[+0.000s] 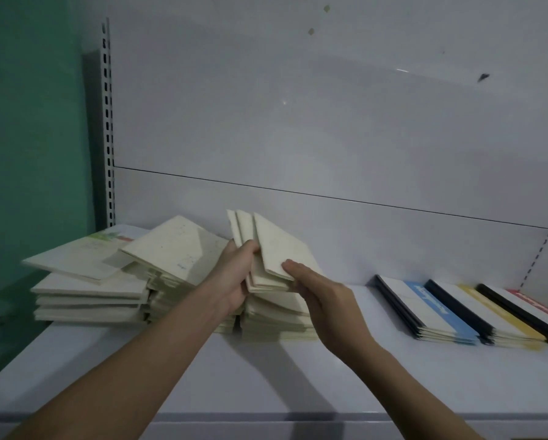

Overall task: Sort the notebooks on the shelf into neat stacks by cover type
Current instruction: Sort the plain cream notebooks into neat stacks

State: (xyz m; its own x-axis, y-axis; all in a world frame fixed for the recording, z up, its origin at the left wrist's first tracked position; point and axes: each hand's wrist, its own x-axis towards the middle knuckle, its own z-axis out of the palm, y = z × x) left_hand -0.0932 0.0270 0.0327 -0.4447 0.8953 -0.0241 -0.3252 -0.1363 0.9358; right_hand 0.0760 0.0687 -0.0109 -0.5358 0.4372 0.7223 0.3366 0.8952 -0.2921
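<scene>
Several cream-covered notebooks stand fanned and tilted up above a low cream stack in the middle of the white shelf. My left hand grips them from the left, thumb over their near edges. My right hand touches their right side with fairly straight fingers. A messy pile of cream notebooks lies to the left, and beside it a taller stack has a skewed notebook with a green picture on top.
At the right lie overlapping notebooks with dark spines: a blue-striped one, a yellow-striped one and a red-marked one. A slotted metal upright and a green wall bound the left. The white back panel rises behind.
</scene>
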